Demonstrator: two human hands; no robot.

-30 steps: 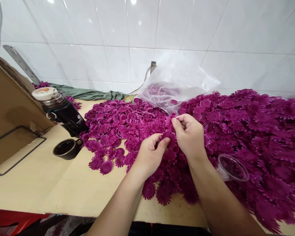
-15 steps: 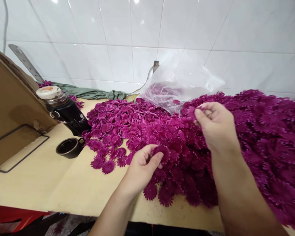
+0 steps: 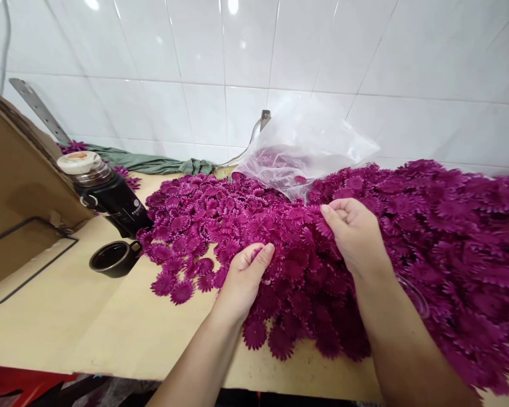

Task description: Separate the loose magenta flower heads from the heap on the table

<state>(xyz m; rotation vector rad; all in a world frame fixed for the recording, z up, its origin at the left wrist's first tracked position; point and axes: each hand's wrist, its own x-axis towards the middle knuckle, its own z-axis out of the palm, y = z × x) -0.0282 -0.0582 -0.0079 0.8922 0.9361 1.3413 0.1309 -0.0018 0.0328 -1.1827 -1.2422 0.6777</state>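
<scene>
My left hand is closed at the front edge of a heap of purple artificial flower heads. A bit of purple shows between its thumb and curled fingers; most of that flower head is hidden by the hand. My right hand is higher up and to the right, over the heap. Its thumb and forefinger pinch a purple flower head by the edge, and its other fingers are curled in. The two hands are apart, with loose flower heads lying between them.
A clear plastic bag with purple pieces lies behind the heap, against the tiled wall. On the left stand a black thermos, a dark cup and a cardboard box. A clear plastic cup sits partly behind my right forearm.
My hands, together at first, have parted. The right hand swung up and right with a flower head, then came back a little left and down. The left hand moved slightly down and left.
</scene>
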